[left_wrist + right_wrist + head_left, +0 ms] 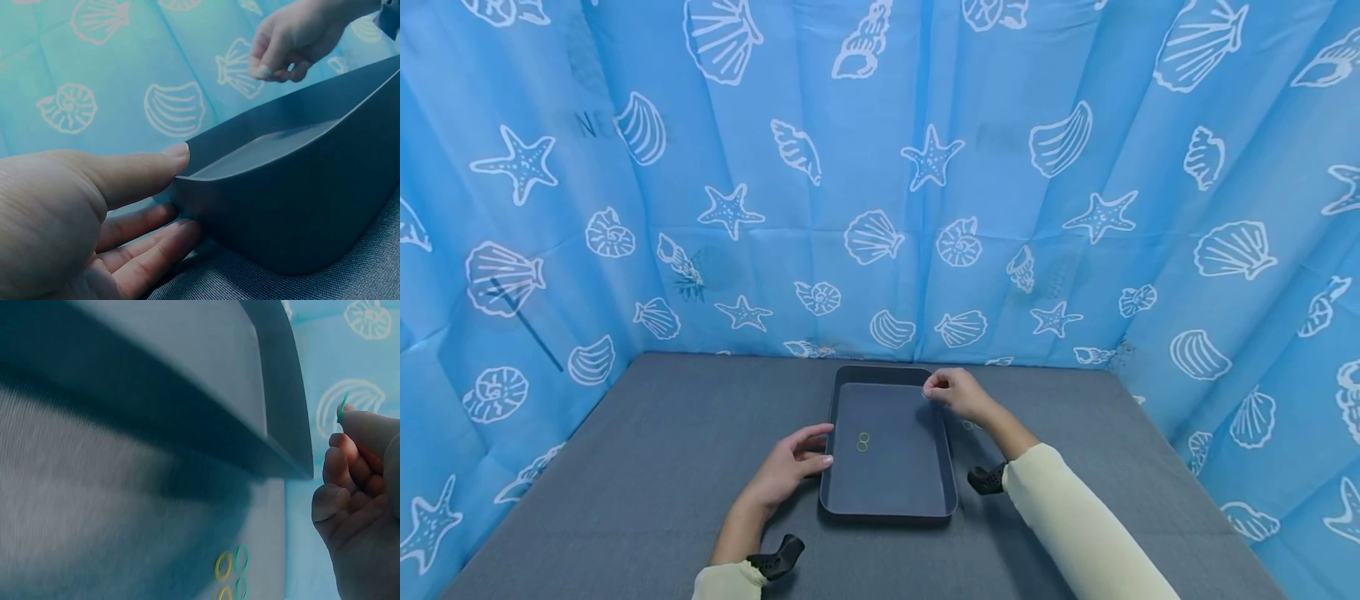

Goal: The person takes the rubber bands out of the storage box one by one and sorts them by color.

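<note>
A dark rectangular tray (891, 510) lies on the table. My left hand (786, 467) touches its left side, the thumb (172, 159) at the rim and the other fingers low against the outer wall. Above the tray's far right corner, my right hand (958, 395) pinches a small thin green ring (341, 411) between thumb and fingertips. Two yellow rings (863, 433) lie on the tray's floor, left of its middle. Right of the tray, yellow rings (217, 569) and green rings (237, 557) lie on the cloth in pairs, partly cut off in the right wrist view.
Grey cloth (700, 433) covers the table around the tray. A blue curtain (880, 183) with white shells and starfish hangs behind it and at both sides. The tray's raised walls stand all around its floor. Each wrist carries a black camera mount (988, 480).
</note>
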`<state>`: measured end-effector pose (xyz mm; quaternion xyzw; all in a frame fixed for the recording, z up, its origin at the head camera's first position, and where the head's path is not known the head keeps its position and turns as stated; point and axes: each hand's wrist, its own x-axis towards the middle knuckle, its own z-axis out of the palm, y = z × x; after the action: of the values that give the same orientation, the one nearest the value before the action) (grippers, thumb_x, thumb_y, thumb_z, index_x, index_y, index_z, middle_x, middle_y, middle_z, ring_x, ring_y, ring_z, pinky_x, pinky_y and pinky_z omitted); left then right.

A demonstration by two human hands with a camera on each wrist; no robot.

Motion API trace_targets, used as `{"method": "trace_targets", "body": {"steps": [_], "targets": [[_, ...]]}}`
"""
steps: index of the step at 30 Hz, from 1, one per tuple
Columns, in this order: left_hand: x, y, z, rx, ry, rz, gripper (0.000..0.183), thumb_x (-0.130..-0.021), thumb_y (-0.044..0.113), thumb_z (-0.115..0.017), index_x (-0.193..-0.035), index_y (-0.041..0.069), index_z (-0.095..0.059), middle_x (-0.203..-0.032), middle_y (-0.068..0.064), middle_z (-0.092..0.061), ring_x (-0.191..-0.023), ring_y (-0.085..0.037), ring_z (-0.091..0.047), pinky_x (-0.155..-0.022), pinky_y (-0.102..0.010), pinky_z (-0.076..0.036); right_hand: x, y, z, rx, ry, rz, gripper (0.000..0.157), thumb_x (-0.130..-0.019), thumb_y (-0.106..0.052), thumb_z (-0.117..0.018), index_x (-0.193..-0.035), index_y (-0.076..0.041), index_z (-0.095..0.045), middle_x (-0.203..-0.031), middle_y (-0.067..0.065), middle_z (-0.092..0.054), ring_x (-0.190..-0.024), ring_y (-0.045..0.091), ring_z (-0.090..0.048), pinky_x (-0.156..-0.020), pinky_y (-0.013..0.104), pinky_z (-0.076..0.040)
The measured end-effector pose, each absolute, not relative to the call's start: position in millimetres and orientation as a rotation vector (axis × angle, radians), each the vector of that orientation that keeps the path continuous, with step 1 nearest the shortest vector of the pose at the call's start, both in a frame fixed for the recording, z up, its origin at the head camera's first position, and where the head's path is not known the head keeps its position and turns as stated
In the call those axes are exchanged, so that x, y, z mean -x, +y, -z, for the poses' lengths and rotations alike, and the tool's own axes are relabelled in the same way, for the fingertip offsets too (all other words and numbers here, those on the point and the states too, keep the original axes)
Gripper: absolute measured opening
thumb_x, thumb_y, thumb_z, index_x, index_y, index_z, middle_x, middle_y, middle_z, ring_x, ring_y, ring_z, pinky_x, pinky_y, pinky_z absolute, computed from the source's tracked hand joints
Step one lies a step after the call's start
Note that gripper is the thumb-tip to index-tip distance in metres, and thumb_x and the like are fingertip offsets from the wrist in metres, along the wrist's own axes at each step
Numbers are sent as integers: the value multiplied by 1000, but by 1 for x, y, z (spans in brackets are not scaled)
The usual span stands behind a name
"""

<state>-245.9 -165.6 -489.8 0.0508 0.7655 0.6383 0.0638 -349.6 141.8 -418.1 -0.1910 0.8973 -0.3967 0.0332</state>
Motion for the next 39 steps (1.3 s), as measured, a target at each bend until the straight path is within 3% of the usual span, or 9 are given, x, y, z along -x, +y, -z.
{"method": "trace_targets", "body": {"steps": [23,39], "targets": [[245,-167,490,-167,2297,-1947,50,-92,14,-67,-140,9,-52,-134,-22,-51,-104,-27,-63,-90,-47,-50,345,214,451,413,2902,1260,10,-95,-3,-59,-91,5,-64,-84,10,-62,-70,18,-50,-62,33,-43],[245,-166,489,-165,2315,-1931,49,-93,15,-68,-139,12,-53,-135,-20,-52,-104,-26,-63,-90,-46,-50,345,238,464,230,2976,1163,10,-94,-4,-61,-88,3,-65,-82,9,-62,-73,20,-53,-66,34,-43]]}}
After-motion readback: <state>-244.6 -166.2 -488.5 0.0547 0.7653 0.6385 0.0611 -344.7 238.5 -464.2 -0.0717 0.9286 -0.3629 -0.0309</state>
